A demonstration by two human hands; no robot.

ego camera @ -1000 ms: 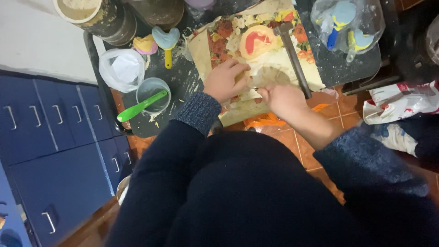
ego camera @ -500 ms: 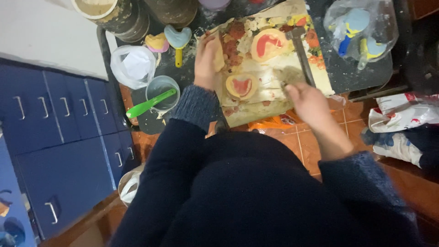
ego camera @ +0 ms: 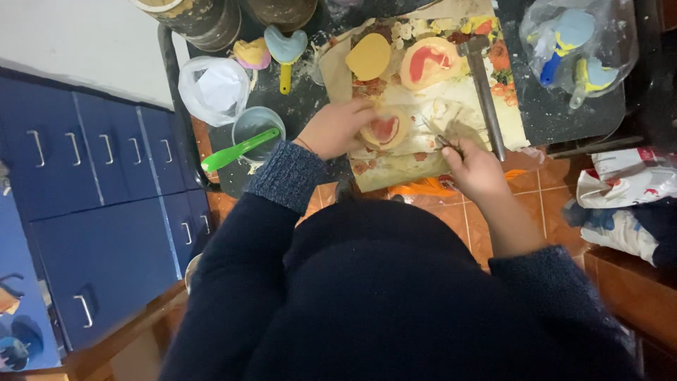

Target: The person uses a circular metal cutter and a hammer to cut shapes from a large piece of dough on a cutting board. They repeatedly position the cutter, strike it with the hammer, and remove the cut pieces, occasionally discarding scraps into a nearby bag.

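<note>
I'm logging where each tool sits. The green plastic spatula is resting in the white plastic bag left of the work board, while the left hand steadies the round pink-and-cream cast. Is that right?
Not quite. The head view shows the green plastic spatula resting in the small grey-blue round bowl, not in the white plastic bag, which lies beside it. The left hand does steady the round pink-and-cream cast.

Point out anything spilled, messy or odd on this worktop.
Pale powder or plaster crumbs lie scattered over the dark worktop near the blue heart-shaped tray. The flowered sheet under the left hand overhangs the front edge. Nothing looks broken.
</note>
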